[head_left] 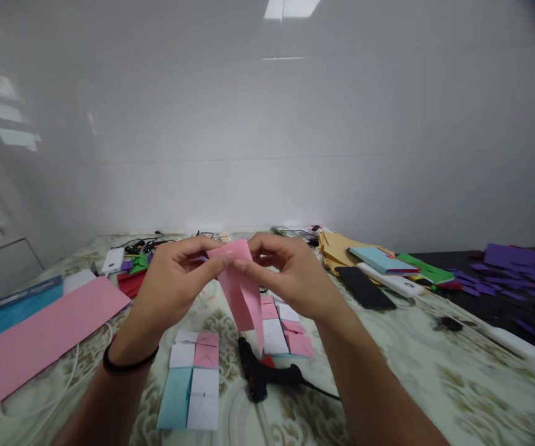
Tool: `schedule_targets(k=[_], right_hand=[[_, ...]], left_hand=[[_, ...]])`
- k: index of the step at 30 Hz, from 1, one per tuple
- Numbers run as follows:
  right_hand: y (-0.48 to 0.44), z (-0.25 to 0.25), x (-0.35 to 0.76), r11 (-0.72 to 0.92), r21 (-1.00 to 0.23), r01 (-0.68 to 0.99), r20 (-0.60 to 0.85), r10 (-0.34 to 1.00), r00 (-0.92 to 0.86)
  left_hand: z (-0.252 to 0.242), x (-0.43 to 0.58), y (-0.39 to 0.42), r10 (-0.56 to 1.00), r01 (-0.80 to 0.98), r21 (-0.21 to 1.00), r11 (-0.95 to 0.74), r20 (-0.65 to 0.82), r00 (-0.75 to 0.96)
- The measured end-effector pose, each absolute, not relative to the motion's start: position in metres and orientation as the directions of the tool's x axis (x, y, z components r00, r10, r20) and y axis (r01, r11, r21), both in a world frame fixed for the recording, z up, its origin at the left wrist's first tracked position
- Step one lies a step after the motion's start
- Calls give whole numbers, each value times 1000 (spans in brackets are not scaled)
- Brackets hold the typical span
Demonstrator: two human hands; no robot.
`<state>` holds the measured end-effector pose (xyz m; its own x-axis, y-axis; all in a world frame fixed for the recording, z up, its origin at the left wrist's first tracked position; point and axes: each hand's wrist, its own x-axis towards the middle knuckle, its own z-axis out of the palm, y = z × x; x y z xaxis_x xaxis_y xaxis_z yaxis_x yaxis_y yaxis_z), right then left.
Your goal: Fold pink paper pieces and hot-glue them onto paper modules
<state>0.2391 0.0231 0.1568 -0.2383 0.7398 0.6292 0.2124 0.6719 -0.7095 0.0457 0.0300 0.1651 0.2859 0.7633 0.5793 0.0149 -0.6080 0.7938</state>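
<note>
Both my hands are raised above the table and pinch a folded pink paper piece [243, 286]. My left hand [174, 282] grips its top left edge with thumb and fingers closed. My right hand [290, 272] pinches the top right edge. The paper hangs down in a narrow point between my wrists. Below it on the table lie folded square paper blocks in pink, white and light blue [193, 379], and a second group of pink and white ones [286, 329]. A black glue gun [260, 371] lies between them.
A large pink sheet [35, 337] and a blue sheet [7, 310] lie at the left. Yellow, blue and green paper stacks [379, 259] and a black phone [365, 288] sit at the right. Purple paper scraps [518, 275] cover a dark surface far right. Cables lie at the back.
</note>
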Motion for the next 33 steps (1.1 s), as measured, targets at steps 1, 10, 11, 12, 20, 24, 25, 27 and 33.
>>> schedule_targets(k=[1, 10, 11, 12, 20, 24, 25, 27, 33], right_hand=[[23, 156, 239, 673, -709, 211, 630, 739, -240], [26, 149, 236, 659, -752, 23, 645, 743, -179], [26, 148, 236, 658, -753, 21, 646, 744, -170], [25, 148, 236, 659, -752, 21, 648, 745, -161], [28, 152, 235, 598, -799, 61, 563, 781, -271], [32, 150, 236, 504, -861, 63, 462, 830, -313], [33, 149, 236, 490, -870, 53, 453, 837, -307], [34, 148, 237, 485, -873, 57, 449, 844, -294], [33, 151, 239, 538, -837, 106, 494, 823, -280]], left_hand=[[166, 45, 30, 763, 19, 793, -609, 578, 290], [168, 43, 28, 769, 132, 770, -624, 575, 278], [168, 43, 28, 769, 142, 768, -625, 575, 279], [168, 44, 27, 769, 147, 766, -626, 575, 278], [166, 44, 30, 771, 126, 761, -637, 624, 128], [163, 44, 34, 766, 104, 762, -640, 643, -3], [162, 44, 36, 768, 89, 766, -637, 640, -15], [161, 44, 39, 765, 49, 766, -641, 642, -39], [160, 45, 42, 824, 23, 827, -561, 556, 108]])
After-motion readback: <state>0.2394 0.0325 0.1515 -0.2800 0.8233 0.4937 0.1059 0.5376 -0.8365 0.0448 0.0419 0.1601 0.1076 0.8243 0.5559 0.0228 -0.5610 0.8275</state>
